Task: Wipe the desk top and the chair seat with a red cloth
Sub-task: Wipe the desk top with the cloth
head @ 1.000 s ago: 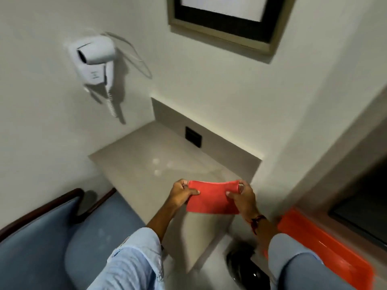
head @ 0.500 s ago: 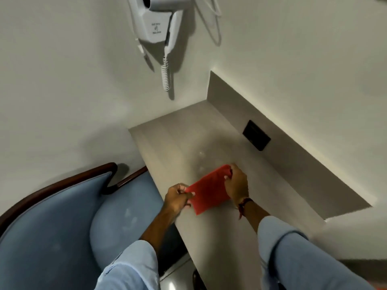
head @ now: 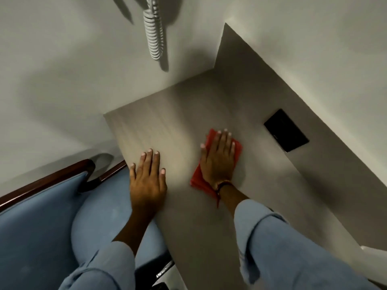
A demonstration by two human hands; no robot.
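Cloth [head: 237,154] of red colour lies flat on the desk [head: 167,126], about midway between its left edge and the back panel, and most of it is hidden under the right hand [head: 218,158]. Only three parts show: a corner past the fingertips, a strip along the right side of the hand, and a folded corner beside the wrist. The full outline is therefore not clear. Its long axis seems to run from the near edge of the desk toward the far corner, in the same line as the hand and forearm.

The right hand is open, palm down, fingers stretched and pressing on the cloth; it does not grip it. A dark band [head: 223,185] sits on the wrist. The left hand [head: 147,181] is also open and flat, with fingers spread, and rests bare on the desk close to the left edge, well apart from the cloth.

A black plate [head: 285,132] is set in the back panel, and its details are too dark to read. A coiled cord [head: 154,32] hangs on the wall, cut off by the top of the view. The blue chair [head: 39,233] stands against the left edge of the desk; its seat is partly covered by the left arm and sleeve [head: 100,271]. The near edge of the desk is hidden behind the right sleeve [head: 293,252].
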